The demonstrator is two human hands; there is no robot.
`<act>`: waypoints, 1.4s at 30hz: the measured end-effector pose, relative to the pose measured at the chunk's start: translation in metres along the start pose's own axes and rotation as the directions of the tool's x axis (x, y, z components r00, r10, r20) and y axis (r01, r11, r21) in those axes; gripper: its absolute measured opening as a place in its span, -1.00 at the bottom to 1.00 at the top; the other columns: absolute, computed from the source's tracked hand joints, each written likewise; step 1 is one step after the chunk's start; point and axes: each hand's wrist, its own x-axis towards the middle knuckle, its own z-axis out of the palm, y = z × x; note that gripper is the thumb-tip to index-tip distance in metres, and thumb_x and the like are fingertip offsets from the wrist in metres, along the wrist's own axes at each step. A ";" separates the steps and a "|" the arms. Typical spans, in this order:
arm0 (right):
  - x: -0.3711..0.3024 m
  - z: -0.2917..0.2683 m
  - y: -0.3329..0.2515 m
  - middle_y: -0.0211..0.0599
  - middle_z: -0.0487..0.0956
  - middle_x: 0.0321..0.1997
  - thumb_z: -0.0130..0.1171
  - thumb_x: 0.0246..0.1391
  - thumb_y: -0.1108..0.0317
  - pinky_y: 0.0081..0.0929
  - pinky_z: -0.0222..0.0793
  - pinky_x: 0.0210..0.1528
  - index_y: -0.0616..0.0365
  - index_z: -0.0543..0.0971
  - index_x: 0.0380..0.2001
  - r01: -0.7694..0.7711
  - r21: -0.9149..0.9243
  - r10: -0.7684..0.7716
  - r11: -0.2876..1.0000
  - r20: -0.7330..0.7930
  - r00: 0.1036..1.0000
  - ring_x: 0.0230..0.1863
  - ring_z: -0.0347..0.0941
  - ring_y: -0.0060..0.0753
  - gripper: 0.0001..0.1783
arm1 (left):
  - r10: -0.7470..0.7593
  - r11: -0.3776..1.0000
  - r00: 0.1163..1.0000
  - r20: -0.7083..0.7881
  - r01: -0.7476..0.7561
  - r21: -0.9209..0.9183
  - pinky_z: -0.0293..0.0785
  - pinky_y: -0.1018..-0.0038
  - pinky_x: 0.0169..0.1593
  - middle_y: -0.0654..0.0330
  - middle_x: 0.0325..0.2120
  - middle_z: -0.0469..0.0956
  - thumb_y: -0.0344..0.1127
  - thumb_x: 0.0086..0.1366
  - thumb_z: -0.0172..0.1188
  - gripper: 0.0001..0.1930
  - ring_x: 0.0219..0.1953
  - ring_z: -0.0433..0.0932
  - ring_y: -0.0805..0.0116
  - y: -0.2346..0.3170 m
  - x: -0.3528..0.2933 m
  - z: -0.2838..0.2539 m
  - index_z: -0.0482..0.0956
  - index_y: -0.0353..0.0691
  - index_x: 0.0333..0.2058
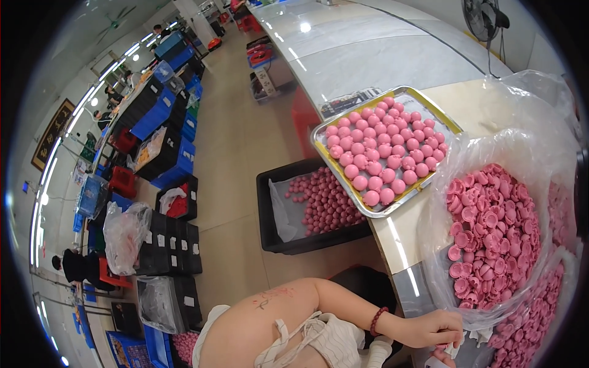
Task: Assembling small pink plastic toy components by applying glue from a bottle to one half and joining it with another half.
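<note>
My left hand (432,329) is at the lower right, its arm reaching in from the left with a dark red bead bracelet (377,321) on the wrist. Its fingers are curled and pinched at a small white scrap (452,351), like paper or cloth. Just below, at the lower edge, a bit of my right hand (443,356) shows close to the left fingertips; most of it is cut off. Beside both hands stands a clear plastic bag (438,270) full of pink half-shell pieces (491,233). More small pink pieces (527,325) lie in another bag at the lower right.
A metal tray (383,213) of round pink balls (383,147) rests on the table (392,55). Below the table edge, a black crate (265,214) holds more pink balls. Stacked black and blue crates (172,245) line the left side. A fan (481,18) stands at the far right.
</note>
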 end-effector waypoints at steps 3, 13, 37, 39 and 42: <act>0.000 0.000 -0.004 -0.08 0.39 -0.43 -0.01 -0.01 0.01 -0.40 0.34 -0.37 0.39 0.34 -0.32 -0.025 0.065 0.023 0.998 0.033 0.999 -0.41 0.35 -0.25 -0.47 | -0.142 0.965 0.987 0.078 0.156 -0.213 0.29 0.57 -0.40 0.24 -0.58 0.41 -0.33 0.20 -0.07 -0.79 -0.52 0.36 0.47 -0.002 -0.003 0.005 0.46 -0.33 -0.50; 0.001 0.020 -0.039 -0.09 0.44 -0.29 -0.02 0.00 -0.02 -0.50 0.33 -0.26 0.34 0.32 -0.24 -0.089 0.047 0.089 0.995 0.004 0.996 -0.33 0.40 -0.30 -0.46 | -0.365 0.818 0.907 0.212 0.421 -0.392 0.32 0.63 -0.23 0.21 -0.30 0.45 -0.37 0.22 -0.07 -0.81 -0.31 0.36 0.59 -0.031 -0.021 0.019 0.45 -0.35 -0.30; 0.030 -0.029 -0.038 -0.41 0.30 -0.50 0.06 -0.14 -0.18 -0.64 -0.15 -0.66 0.21 0.40 -0.31 0.168 -0.006 -0.168 0.986 -0.072 0.983 -0.62 0.06 -0.56 -0.40 | -0.474 0.569 0.775 0.418 0.632 -0.526 0.44 0.37 -0.11 -0.20 -0.07 0.28 -0.53 0.02 0.14 -0.55 -0.15 0.44 0.22 -0.010 -0.015 0.009 0.22 -0.41 -0.09; 0.038 -0.027 -0.046 -0.29 0.46 -0.55 -0.01 -0.09 -0.16 -0.55 0.09 -0.72 0.25 0.49 -0.51 0.266 -0.129 -0.262 0.955 0.048 0.964 -0.72 0.21 -0.50 -0.43 | -0.530 0.599 0.771 0.354 0.635 -0.487 0.49 0.41 -0.20 -0.21 -0.10 0.32 -0.44 0.01 0.21 -0.52 -0.25 0.51 0.21 -0.011 -0.016 0.008 0.22 -0.38 -0.10; 0.033 -0.025 -0.044 -0.40 0.40 -0.65 0.06 -0.14 -0.15 -0.58 0.02 -0.73 0.25 0.52 -0.44 0.268 -0.141 -0.265 0.953 0.044 0.963 -0.75 0.19 -0.54 -0.43 | -0.478 0.649 0.790 0.384 0.612 -0.451 0.48 0.37 -0.16 -0.20 -0.11 0.33 -0.46 0.01 0.20 -0.53 -0.21 0.49 0.21 -0.016 -0.020 0.002 0.23 -0.38 -0.11</act>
